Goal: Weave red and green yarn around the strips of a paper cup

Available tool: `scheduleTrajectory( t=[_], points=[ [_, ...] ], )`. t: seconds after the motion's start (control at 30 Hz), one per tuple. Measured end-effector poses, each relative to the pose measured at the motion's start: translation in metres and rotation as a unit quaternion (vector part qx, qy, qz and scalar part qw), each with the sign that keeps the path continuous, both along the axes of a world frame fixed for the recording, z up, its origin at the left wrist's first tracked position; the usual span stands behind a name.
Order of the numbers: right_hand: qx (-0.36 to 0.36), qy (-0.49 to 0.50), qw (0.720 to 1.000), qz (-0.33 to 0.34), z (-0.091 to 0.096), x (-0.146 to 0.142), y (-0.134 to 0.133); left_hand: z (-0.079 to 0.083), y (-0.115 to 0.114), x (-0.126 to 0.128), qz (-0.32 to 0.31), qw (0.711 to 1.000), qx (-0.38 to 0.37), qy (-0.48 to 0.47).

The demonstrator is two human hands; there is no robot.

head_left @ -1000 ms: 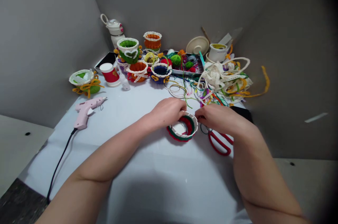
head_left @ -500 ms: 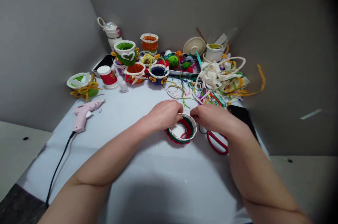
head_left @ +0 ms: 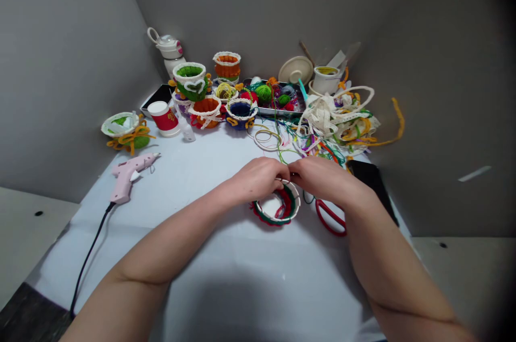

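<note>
A small round basket (head_left: 276, 206) of red and green yarn, with a white base and a white trim rim, sits on the pale blue tablecloth (head_left: 226, 256) in front of me. My left hand (head_left: 260, 178) and my right hand (head_left: 320, 177) meet above its far rim. Their fingertips pinch together at the white trim, and the fingers hide that part of the rim. Just right of my right hand lie red-handled scissors (head_left: 330, 217), not touched.
A pink hot glue gun (head_left: 127, 175) with a black cord lies at left. Along the back stand several yarn baskets, a red cup (head_left: 163, 119) and a metal tray (head_left: 278, 100) of yarn balls. A heap of lace and cords (head_left: 334, 116) and a black phone (head_left: 368, 183) are at right.
My hands have moved closer together, and their fingertips now meet over the basket's far rim. The basket has shifted little, and the view has moved slightly.
</note>
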State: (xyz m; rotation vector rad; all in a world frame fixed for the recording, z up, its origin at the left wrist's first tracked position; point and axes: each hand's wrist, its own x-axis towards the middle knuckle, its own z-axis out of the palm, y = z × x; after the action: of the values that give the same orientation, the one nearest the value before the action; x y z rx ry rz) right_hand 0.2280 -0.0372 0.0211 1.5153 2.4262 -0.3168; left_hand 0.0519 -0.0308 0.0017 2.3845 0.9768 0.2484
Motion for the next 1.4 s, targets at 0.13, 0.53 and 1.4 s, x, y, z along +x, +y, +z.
scheduleTrajectory(
  t=[0.13, 0.53, 1.4],
  points=[
    [-0.005, 0.009, 1.0, 0.005, 0.001, -0.002, 0.0, -0.002, 0.0, 0.001, -0.011, 1.0, -0.002, -0.013],
    [-0.022, 0.086, 0.995, 0.048, 0.018, 0.017, -0.005, -0.004, 0.003, -0.001, 0.106, 0.993, 0.009, -0.055],
    [-0.011, 0.133, 0.988, 0.082, 0.015, 0.025, 0.001, 0.001, 0.008, -0.007, 0.107, 0.993, 0.04, 0.016]
  ],
)
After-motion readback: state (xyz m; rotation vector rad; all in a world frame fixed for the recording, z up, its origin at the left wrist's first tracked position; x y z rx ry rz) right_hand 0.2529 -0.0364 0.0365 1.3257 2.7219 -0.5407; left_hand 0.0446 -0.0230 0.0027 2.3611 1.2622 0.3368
